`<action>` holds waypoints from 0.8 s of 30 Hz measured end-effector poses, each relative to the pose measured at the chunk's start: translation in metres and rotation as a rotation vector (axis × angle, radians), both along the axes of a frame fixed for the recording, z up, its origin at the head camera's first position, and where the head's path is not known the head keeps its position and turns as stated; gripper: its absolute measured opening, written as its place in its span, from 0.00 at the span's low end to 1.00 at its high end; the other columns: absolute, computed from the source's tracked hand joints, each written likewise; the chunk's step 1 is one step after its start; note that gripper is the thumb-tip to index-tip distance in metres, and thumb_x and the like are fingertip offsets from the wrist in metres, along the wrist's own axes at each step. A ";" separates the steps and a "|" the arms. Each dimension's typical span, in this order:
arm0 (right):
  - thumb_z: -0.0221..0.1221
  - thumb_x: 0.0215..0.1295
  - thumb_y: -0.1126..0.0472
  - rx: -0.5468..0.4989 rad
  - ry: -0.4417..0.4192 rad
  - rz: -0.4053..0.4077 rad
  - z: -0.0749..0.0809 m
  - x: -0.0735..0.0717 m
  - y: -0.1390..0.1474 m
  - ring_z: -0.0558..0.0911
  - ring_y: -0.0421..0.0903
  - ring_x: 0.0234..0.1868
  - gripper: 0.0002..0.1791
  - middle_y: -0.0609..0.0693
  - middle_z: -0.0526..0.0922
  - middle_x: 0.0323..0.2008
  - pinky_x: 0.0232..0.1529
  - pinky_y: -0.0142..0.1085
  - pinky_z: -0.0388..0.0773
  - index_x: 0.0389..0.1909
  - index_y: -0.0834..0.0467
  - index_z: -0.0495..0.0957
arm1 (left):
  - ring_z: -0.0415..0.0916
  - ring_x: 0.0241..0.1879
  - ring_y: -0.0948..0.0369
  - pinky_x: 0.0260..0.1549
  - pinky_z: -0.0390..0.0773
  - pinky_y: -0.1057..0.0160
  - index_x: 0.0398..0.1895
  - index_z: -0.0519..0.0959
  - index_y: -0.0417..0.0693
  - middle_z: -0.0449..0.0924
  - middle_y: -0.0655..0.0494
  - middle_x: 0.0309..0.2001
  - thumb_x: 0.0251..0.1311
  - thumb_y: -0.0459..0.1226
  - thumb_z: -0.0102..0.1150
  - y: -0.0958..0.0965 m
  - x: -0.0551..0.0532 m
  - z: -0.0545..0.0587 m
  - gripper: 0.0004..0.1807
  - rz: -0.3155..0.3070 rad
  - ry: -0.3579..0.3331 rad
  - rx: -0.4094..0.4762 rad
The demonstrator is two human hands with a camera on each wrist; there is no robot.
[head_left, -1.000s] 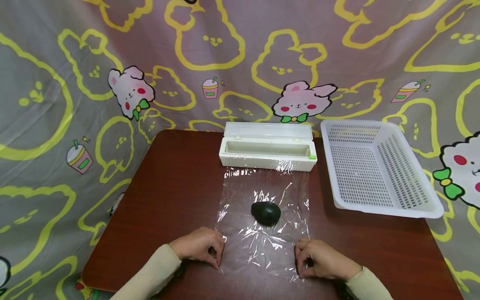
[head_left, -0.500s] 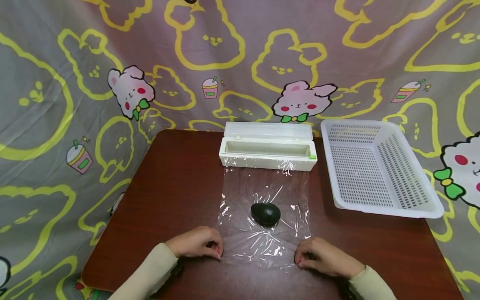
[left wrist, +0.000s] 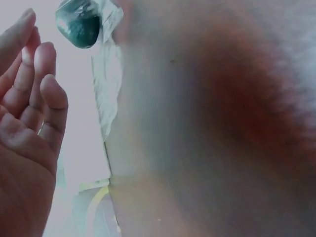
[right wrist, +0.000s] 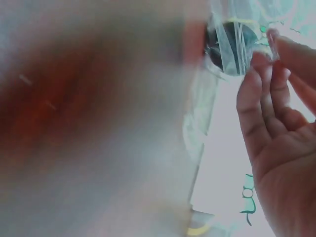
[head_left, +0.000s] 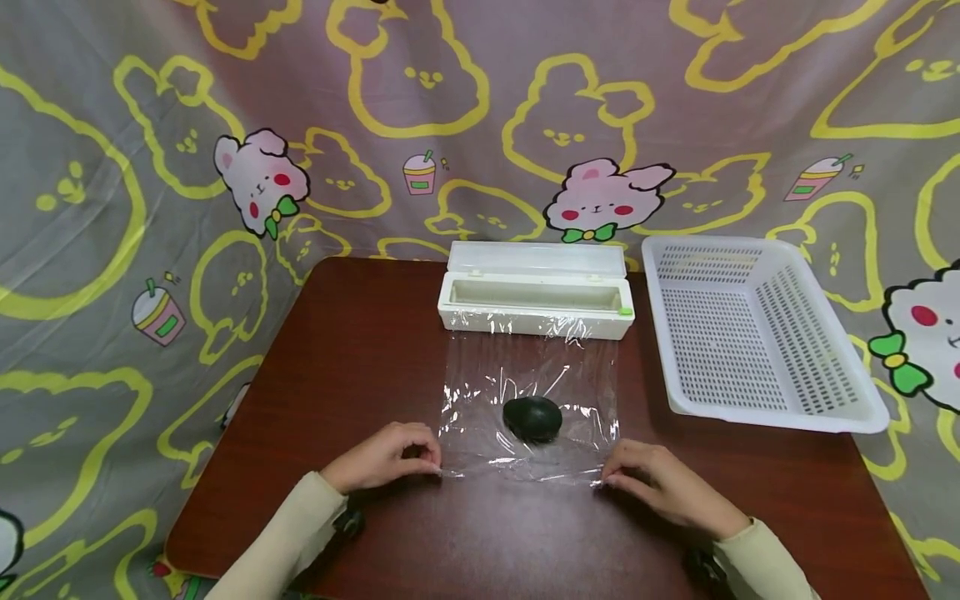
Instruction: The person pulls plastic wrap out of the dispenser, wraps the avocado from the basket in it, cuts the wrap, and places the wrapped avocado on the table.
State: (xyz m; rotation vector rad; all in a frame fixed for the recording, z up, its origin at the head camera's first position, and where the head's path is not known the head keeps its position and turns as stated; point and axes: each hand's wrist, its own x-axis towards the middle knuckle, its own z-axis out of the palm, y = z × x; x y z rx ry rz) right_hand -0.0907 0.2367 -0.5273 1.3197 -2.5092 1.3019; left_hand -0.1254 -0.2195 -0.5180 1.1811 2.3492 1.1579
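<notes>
A dark green avocado (head_left: 533,418) lies on a sheet of clear cling film (head_left: 525,367) in the middle of the table. My left hand (head_left: 386,457) pinches the film's near left corner between thumb and fingers. At the near right corner, my right hand (head_left: 667,483) holds the film the same way. The film's near edge stretches between both hands, just on my side of the avocado. In the right wrist view, folds of film cross in front of the avocado (right wrist: 232,47). The film's far end runs up onto the front of a white wrap dispenser box (head_left: 536,323).
The dispenser's lid (head_left: 536,259) stands open at the back. A white perforated basket (head_left: 780,422) sits at the right, tilted in view. Behind the brown table (head_left: 337,358) hangs a patterned cloth (head_left: 480,108) that also covers the left side.
Both hands have moved forward, away from the table's near side, carrying the film's near edge toward the avocado. The avocado, box and basket stay in place.
</notes>
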 end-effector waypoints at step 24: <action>0.62 0.72 0.68 0.041 -0.028 -0.539 0.006 -0.061 -0.027 0.80 0.36 0.35 0.04 0.48 0.88 0.35 0.37 0.35 0.80 0.43 0.58 0.82 | 0.76 0.34 0.63 0.34 0.76 0.66 0.39 0.82 0.46 0.83 0.55 0.36 0.68 0.32 0.66 0.022 -0.060 -0.005 0.02 0.484 -0.008 0.180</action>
